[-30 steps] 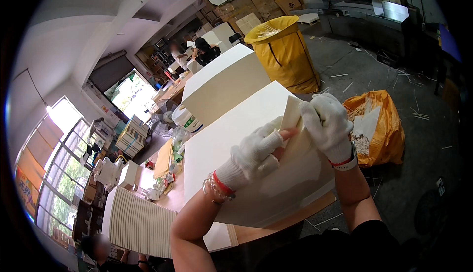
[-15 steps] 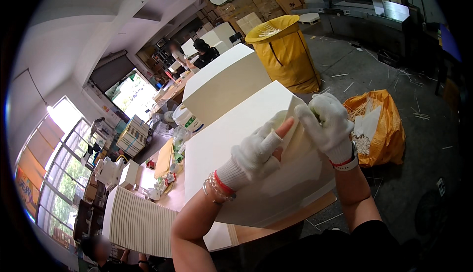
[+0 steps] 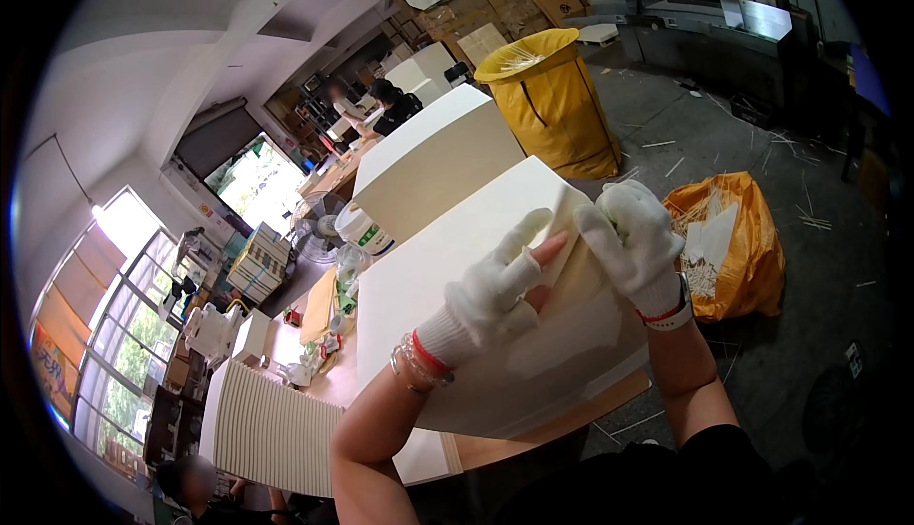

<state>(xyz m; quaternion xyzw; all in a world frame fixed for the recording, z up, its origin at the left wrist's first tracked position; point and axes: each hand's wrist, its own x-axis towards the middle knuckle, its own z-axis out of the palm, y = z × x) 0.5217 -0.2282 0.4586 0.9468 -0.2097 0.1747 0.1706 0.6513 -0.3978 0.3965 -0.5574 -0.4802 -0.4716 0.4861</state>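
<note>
A tall stack of large white paper sheets (image 3: pixel 447 239) lies in front of me, its near side sloping down toward me. My left hand (image 3: pixel 495 287), in a white glove with some bare fingertips, rests along the stack's upper edge with its fingers apart. At the far right corner, my right hand (image 3: pixel 630 235), also gloved, is curled closed on the edge of the sheets. Its fingertips are partly hidden, so how many sheets it grips is unclear. Some upper sheets bend up between the two hands.
Another white paper stack (image 3: pixel 438 149) stands behind. An orange bag of paper strips (image 3: pixel 752 258) and a yellow bag (image 3: pixel 562 116) are at right. Ridged stacked sheets (image 3: pixel 271 430) lie at lower left, near a person (image 3: pixel 190 482). A white bucket (image 3: pixel 362 228) stands beyond the stack.
My left fingers have spread a little, the gloved fingertip shifting left from the sheet edge. My right hand stays at the corner, nearly unmoved.
</note>
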